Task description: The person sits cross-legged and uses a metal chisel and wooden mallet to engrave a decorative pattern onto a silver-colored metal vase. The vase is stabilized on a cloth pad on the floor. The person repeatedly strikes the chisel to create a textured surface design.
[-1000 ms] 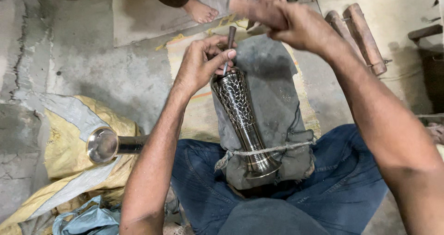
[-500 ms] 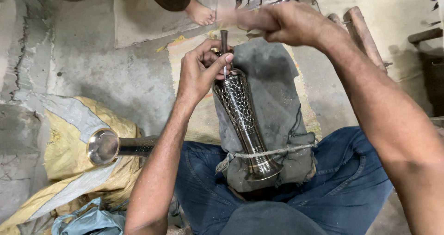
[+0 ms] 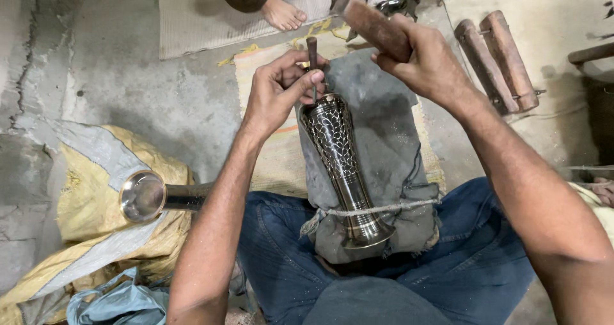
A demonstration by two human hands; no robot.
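A tall dark metal vase (image 3: 339,165) with an engraved scale pattern lies on a grey cloth pad (image 3: 390,139) on my lap, tied down near its base by a cord (image 3: 384,208). My left hand (image 3: 278,92) pinches a thin chisel (image 3: 312,53) upright against the vase's upper end. My right hand (image 3: 428,60) grips a wooden mallet (image 3: 374,24) raised just above and right of the chisel.
Another metal vase (image 3: 157,196) lies on yellow and grey sacking (image 3: 83,197) at my left. Two wooden mallets or blocks (image 3: 499,63) rest on the floor at the right. Another person's bare foot (image 3: 281,12) and small metal animal figures (image 3: 396,2) are at the top.
My right hand with the mallet has shifted from directly above the chisel to slightly right and lower. The left hand keeps the chisel on the vase.
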